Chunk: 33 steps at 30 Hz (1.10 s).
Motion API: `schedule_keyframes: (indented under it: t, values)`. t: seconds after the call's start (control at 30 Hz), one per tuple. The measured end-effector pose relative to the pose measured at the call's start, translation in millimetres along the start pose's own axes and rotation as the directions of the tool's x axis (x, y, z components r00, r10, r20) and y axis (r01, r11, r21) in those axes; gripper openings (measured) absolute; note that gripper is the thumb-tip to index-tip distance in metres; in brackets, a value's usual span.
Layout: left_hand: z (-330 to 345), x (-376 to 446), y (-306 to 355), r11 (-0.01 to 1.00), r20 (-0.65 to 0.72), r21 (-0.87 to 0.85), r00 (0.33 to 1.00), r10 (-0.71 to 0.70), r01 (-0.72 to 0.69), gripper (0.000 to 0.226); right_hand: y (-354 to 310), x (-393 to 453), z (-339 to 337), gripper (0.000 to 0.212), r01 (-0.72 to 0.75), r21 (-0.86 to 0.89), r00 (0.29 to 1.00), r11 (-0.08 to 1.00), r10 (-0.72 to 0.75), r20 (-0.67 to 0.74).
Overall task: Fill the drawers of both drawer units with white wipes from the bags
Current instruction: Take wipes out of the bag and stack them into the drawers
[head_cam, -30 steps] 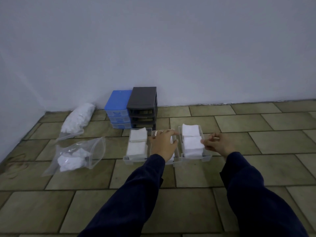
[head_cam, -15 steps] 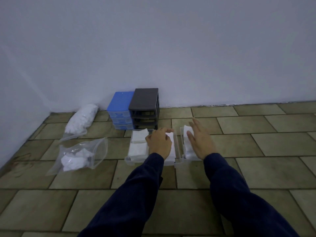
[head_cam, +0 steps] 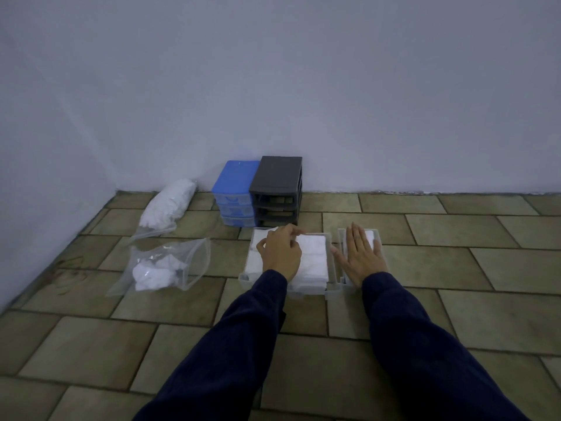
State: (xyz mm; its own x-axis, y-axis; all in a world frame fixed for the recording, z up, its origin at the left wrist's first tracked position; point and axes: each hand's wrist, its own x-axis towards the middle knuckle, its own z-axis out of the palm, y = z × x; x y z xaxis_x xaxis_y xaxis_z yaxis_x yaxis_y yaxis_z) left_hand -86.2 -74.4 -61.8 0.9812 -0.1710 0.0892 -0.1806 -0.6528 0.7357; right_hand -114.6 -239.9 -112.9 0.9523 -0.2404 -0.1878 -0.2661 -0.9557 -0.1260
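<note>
Tiled floor point(head_cam: 425, 314) against a plain pale wall point(head_cam: 303, 86).

Three clear drawers out of their units, side by side on the floor at roughly centre frame, stacked with white wipes point(head_cam: 312, 259). Middle drawer point(head_cam: 326, 268) and right drawer point(head_cam: 376, 235) with long axes running 6 to 12 o'clock, far ends toward the wall.

Left hand point(head_cam: 280, 253) curled over the wipes, fingertips pinching at a top sheet. Right hand point(head_cam: 362, 256) flat, fingers straight, pressing down on the right drawer's stack; nothing grasped.

Grey drawer unit point(head_cam: 277, 189) at 12 o'clock, slots vacant. Blue drawer unit point(head_cam: 233, 192) touching its left side. Opened bag point(head_cam: 165, 268) at 9 o'clock, fuller bag point(head_cam: 168, 205) at 10 o'clock.

Risks, as judged: overfilled stacks catching on the slot; pinched sheet dragging the pile askew.
</note>
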Motion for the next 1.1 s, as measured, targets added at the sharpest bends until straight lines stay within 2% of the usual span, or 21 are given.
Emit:
schedule_keyframes:
  t: [0.2, 0.43, 0.57, 0.7, 0.9, 1.1]
  values:
    - [-15, -5, -15, 0.997, -0.029, -0.064, 0.999, -0.036, 0.034, 0.035, -6, -5, -15, 0.071, -0.003, 0.031, 1.000, 1.000, 0.003, -0.009]
    - [-46, 0, -36, 0.987, -0.071, -0.158, 0.996, -0.053, 0.041, 0.035, -31, -13, -45, 0.065, -0.028, -0.043, 1.000, 0.999, 0.027, -0.012]
    - [-69, -3, -51, 0.981, -0.106, -0.187, 0.992, -0.065, 0.045, 0.031, -63, -24, -55, 0.053, 0.074, -0.042, 0.993, 0.996, -0.077, -0.090]
    - [-99, -12, -73, 0.978, -0.148, -0.203, 0.987, -0.069, 0.038, 0.034, -114, -38, -55, 0.034, 0.169, 0.126, 0.979, 0.978, -0.152, -0.133]
    - [-138, -15, -105, 0.976, -0.205, -0.206, 0.973, -0.106, 0.063, 0.031, -175, -41, -44, 0.028, 0.266, 0.220, 0.957, 0.939, -0.231, -0.174]
    - [-179, 1, -158, 0.983, -0.271, -0.113, 0.948, -0.169, 0.144, 0.029, -229, -33, -32, 0.031, 0.294, 0.347, 0.956, 0.891, -0.271, -0.115]
